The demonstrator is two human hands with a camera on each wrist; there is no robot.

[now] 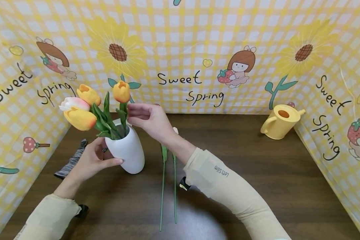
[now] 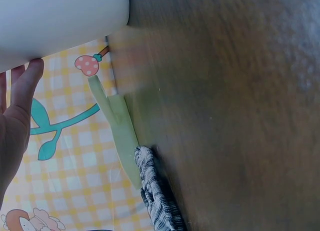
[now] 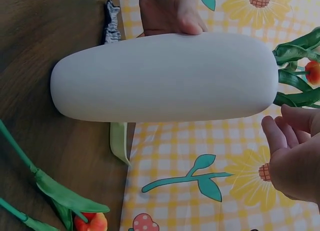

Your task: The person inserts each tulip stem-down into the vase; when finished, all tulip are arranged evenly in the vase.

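My left hand (image 1: pixel 91 160) holds the white vase (image 1: pixel 129 151) low on its left side, thumb in front. The vase leans to the left in the head view. Several artificial tulips stand in its mouth: orange-yellow ones, such as the upright tulip (image 1: pixel 121 91), and a pink-white tulip (image 1: pixel 73 104). Beside the upright tulip's stem is my right hand (image 1: pixel 153 120), thumb and fingers apart with the tips right at its leaves. In the right wrist view, the right hand (image 3: pixel 297 151) shows nothing between thumb and fingers, close to the leaves (image 3: pixel 297 98) at the vase's mouth.
Two long green stems (image 1: pixel 162 190) lie on the brown table, their blooms partly behind the right arm. A yellow watering can (image 1: pixel 280 121) stands at the back right. Left of the vase lie a grey striped cloth (image 1: pixel 73 160) and a light green flat object (image 2: pixel 122 136).
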